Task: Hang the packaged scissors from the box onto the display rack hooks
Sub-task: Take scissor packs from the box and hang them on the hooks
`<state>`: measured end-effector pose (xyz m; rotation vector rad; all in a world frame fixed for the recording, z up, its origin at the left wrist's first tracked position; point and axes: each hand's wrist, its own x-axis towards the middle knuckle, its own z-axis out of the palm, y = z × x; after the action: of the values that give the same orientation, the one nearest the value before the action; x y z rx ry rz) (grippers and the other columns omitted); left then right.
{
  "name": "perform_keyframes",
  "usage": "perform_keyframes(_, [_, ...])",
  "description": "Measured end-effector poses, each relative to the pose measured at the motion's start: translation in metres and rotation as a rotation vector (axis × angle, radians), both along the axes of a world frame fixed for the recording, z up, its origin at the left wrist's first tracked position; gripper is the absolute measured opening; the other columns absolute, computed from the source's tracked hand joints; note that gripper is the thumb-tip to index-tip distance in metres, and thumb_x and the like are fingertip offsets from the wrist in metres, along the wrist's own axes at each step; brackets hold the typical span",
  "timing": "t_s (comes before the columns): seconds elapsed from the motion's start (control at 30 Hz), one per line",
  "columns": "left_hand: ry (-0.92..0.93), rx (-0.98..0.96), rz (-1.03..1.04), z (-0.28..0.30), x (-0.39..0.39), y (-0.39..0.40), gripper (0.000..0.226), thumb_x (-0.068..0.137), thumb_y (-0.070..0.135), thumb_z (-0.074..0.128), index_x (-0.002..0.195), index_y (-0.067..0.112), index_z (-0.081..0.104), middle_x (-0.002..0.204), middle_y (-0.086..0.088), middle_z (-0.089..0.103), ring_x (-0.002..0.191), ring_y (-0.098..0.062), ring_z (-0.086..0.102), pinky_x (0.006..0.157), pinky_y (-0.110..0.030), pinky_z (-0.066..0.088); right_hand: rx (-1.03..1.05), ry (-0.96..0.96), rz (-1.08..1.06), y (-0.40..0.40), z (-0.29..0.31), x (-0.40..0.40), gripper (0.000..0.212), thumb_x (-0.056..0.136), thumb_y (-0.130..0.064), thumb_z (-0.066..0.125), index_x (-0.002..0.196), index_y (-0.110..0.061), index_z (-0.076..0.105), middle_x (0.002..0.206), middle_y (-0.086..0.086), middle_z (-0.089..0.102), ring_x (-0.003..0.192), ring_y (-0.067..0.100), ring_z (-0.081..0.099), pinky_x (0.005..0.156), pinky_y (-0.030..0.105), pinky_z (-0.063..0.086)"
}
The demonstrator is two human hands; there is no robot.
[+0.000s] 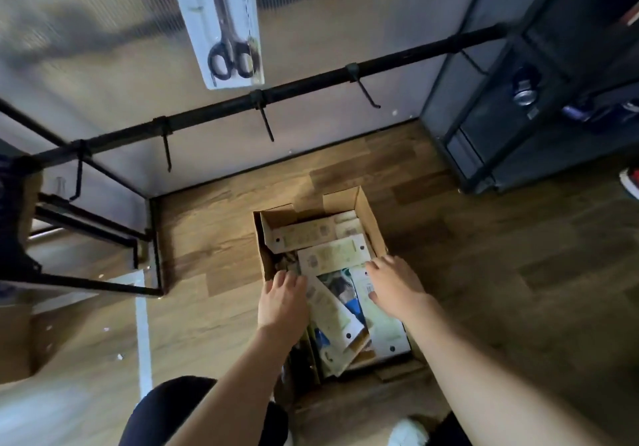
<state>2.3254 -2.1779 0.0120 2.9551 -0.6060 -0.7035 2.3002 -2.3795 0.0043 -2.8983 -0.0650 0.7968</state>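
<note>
An open cardboard box (372, 217) sits on the wooden floor below me, filled with several white packaged scissors (332, 255) lying at mixed angles. My left hand (281, 298) reaches into the box's left side, its fingers bent down onto a package. At the right side my right hand (394, 285) lies on other packages with its fingers spread. One packaged pair of black scissors (224, 20) hangs at the top of the view. Beneath it runs the black rack bar (311, 88) with several bare hooks (266, 124).
A dark shelving unit (525, 100) stands at the right against the translucent wall. A black metal frame (103, 231) and a brown carton (17, 338) are at the left. My knees and a white shoe (408, 433) show at the bottom.
</note>
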Motion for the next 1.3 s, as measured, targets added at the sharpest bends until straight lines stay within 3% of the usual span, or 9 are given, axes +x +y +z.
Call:
perform_keyframes(0.33, [-0.037, 0.004, -0.079, -0.144, 0.032, -0.047, 0.045, 0.089, 0.015, 0.051, 0.133, 0.019, 0.04, 0.138, -0.002, 0.041, 0.129, -0.022, 0.033, 0.105, -0.035, 0.029, -0.079, -0.036, 0.044, -0.02, -0.136, 0.027, 0.05, 0.086, -0.015, 0.062, 0.133, -0.012, 0.043, 0.134, 0.006, 0.046, 0.125, 0.025, 0.04, 0.106, 0.035, 0.035])
perform_keyframes(0.43, [-0.014, 0.04, -0.036, -0.175, 0.018, -0.054, 0.043, 0.09, 0.018, 0.049, 0.133, 0.018, 0.04, 0.138, -0.004, 0.042, 0.129, -0.023, 0.034, 0.104, -0.036, 0.031, -0.147, -0.033, 0.105, -0.02, -0.162, 0.029, 0.046, 0.088, -0.009, 0.054, 0.133, -0.01, 0.043, 0.134, 0.009, 0.047, 0.125, 0.026, 0.042, 0.107, 0.038, 0.033])
perform_keyframes(0.53, [0.061, 0.044, -0.006, -0.198, -0.004, -0.059, 0.054, 0.09, 0.041, 0.053, 0.137, 0.019, 0.037, 0.14, -0.004, 0.04, 0.13, -0.024, 0.034, 0.106, -0.038, 0.03, -0.188, -0.022, 0.115, -0.013, -0.181, 0.03, 0.044, 0.088, -0.007, 0.049, 0.132, -0.012, 0.044, 0.131, 0.009, 0.049, 0.122, 0.026, 0.044, 0.105, 0.043, 0.033])
perform_keyframes(0.6, [0.103, 0.074, -0.065, -0.209, -0.018, -0.062, 0.075, 0.081, 0.064, 0.053, 0.138, 0.02, 0.034, 0.145, -0.005, 0.033, 0.133, -0.026, 0.03, 0.107, -0.04, 0.029, -0.19, -0.001, 0.076, -0.008, -0.19, 0.03, 0.043, 0.088, -0.007, 0.049, 0.13, -0.014, 0.046, 0.129, 0.008, 0.05, 0.122, 0.026, 0.044, 0.106, 0.046, 0.032])
perform_keyframes(0.67, [0.146, 0.108, -0.108, -0.216, -0.031, -0.063, 0.094, 0.072, 0.074, 0.054, 0.143, 0.02, 0.026, 0.152, -0.009, 0.02, 0.137, -0.03, 0.022, 0.109, -0.042, 0.026, -0.201, 0.008, 0.061, -0.007, -0.197, 0.029, 0.041, 0.087, -0.009, 0.049, 0.128, -0.014, 0.048, 0.128, 0.007, 0.052, 0.122, 0.025, 0.045, 0.108, 0.047, 0.031])
perform_keyframes(0.8, [0.175, 0.151, -0.124, -0.226, -0.049, -0.061, 0.103, 0.076, 0.057, 0.065, 0.149, 0.02, 0.002, 0.157, -0.012, -0.005, 0.141, -0.035, 0.011, 0.111, -0.044, 0.022, -0.224, -0.003, 0.067, -0.011, -0.205, 0.027, 0.041, 0.089, -0.013, 0.047, 0.13, -0.012, 0.046, 0.131, 0.008, 0.052, 0.124, 0.025, 0.045, 0.107, 0.041, 0.031])
perform_keyframes(1.0, [0.215, 0.118, -0.086, -0.229, -0.051, -0.052, 0.101, 0.081, 0.056, 0.059, 0.149, 0.026, -0.009, 0.156, -0.011, -0.015, 0.142, -0.037, 0.008, 0.11, -0.044, 0.027, -0.233, -0.029, 0.06, -0.013, -0.208, 0.029, 0.042, 0.09, -0.013, 0.05, 0.132, -0.01, 0.046, 0.133, 0.011, 0.047, 0.125, 0.027, 0.042, 0.109, 0.04, 0.03])
perform_keyframes(1.1, [0.194, 0.09, -0.072, -0.226, -0.05, -0.049, 0.096, 0.083, 0.054, 0.058, 0.149, 0.025, -0.006, 0.157, -0.012, -0.009, 0.139, -0.036, 0.017, 0.103, -0.042, 0.038, -0.245, -0.032, 0.044, -0.011, -0.206, 0.034, 0.04, 0.091, -0.016, 0.048, 0.131, -0.011, 0.048, 0.134, 0.01, 0.047, 0.127, 0.026, 0.04, 0.109, 0.04, 0.028])
perform_keyframes(1.3, [0.13, 0.136, -0.009, -0.216, -0.032, -0.047, 0.077, 0.093, 0.023, 0.047, 0.149, 0.007, -0.004, 0.149, -0.021, 0.018, 0.134, -0.034, 0.03, 0.102, -0.041, 0.042, -0.252, 0.025, 0.022, -0.01, -0.203, 0.036, 0.034, 0.092, -0.016, 0.043, 0.126, -0.014, 0.05, 0.127, 0.011, 0.055, 0.118, 0.027, 0.049, 0.101, 0.039, 0.037])
